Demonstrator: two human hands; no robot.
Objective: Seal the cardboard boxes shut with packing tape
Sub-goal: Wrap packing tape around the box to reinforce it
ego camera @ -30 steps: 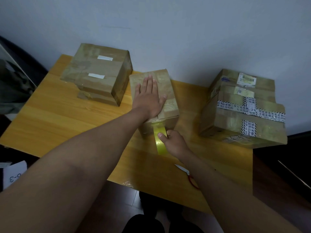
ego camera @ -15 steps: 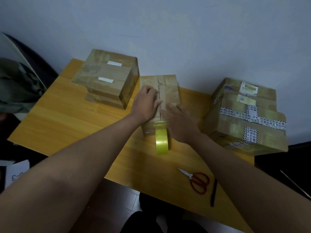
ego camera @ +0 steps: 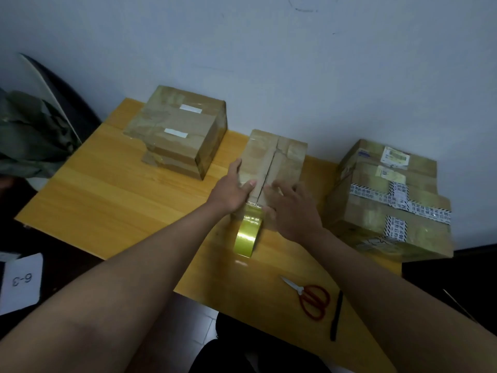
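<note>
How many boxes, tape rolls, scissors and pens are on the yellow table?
Boxes: 4, counting the middle box, the right box, and the left box stacked on a lower box.
Tape roll: 1
Scissors: 1
Pen: 1
Total: 7

Right hand (ego camera: 291, 211) has let go of the tape roll (ego camera: 247, 232) — now flat on the middle box (ego camera: 274, 162).

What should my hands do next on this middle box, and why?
Probably press the two top flaps together and flat. The middle box shows an open seam down its top, and the left hand and right hand already rest on either side of it. The tape roll hangs from the near edge, ready to pull across once the seam closes.
</note>
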